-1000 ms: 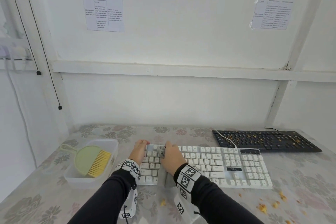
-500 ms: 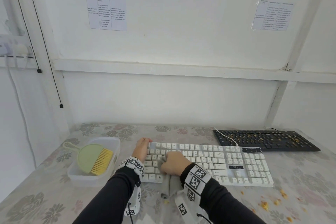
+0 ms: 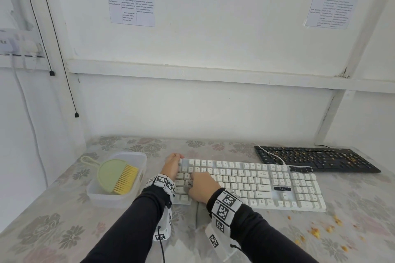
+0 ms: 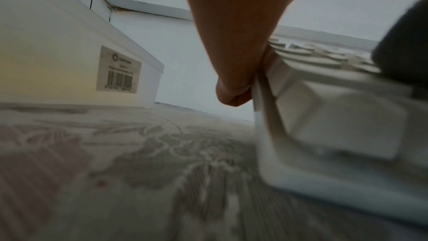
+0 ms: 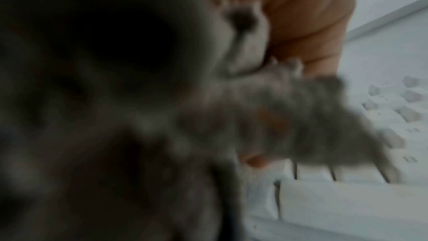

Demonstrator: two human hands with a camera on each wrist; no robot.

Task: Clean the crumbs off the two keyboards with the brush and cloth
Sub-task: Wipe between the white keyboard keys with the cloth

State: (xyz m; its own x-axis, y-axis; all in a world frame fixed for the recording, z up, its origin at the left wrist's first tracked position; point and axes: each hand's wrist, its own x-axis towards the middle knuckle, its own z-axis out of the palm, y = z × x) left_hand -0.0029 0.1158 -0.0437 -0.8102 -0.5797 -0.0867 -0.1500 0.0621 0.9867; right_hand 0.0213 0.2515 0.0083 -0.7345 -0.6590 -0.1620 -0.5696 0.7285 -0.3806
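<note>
Over the last second the right hand has dragged the grey cloth from the top key rows back toward the near edge of the white keyboard — one wipe stroke over the left block of keys. The cloth tail now trails off the front edge onto the worktop. Left hand has not moved from the keyboard's far-left corner.

My read: the white board is in its cloth pass and its keys look free of crumbs; the rest of its width is probably still to wipe.

Fingers:
- Right — curled over the bunched cloth, pressing it onto the keys; the wrist view is blurred, but one fingertip shows under the cloth.
- Left — fingers wrapped round the keyboard's corner and end edge, steadying it.

The brush with yellow bristles lies unused in the clear plastic tub, left of the keyboard. Black keyboard, behind and to the right, is covered in yellow crumbs — not started. More crumbs lie loose on the worktop at the right.
</note>
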